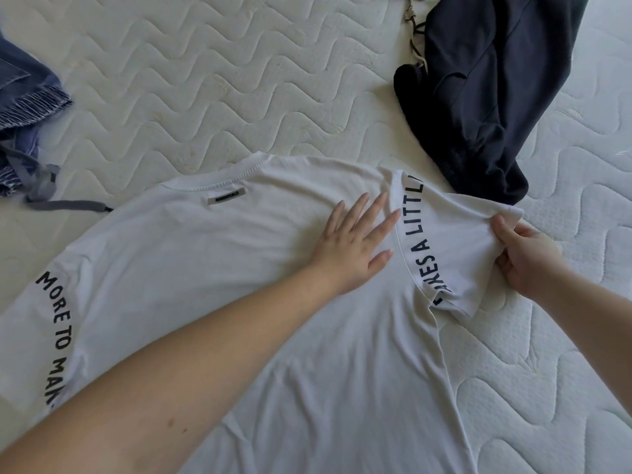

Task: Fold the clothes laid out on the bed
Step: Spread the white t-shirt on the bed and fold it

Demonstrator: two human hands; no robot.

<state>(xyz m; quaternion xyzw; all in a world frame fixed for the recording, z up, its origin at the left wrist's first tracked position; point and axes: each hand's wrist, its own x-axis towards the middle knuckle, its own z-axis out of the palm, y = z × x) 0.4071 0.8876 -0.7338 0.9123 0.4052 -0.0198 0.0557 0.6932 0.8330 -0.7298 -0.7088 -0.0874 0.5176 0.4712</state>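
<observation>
A white T-shirt (219, 268) lies spread back-up on the bed, with black lettering along both sleeve seams and a grey label under the collar. My left hand (355, 244) presses flat on the shirt near its right shoulder, fingers straight and spread. My right hand (526, 258) pinches the hem of the right sleeve (458, 234) and holds it lifted slightly off the mattress. The left sleeve (41, 330) lies flat at the left edge of view.
The white quilted mattress (239, 80) fills the view. A crumpled dark navy garment (492, 87) lies at the upper right, just beyond the held sleeve. Blue denim clothing (24, 97) with a grey drawstring sits at the upper left.
</observation>
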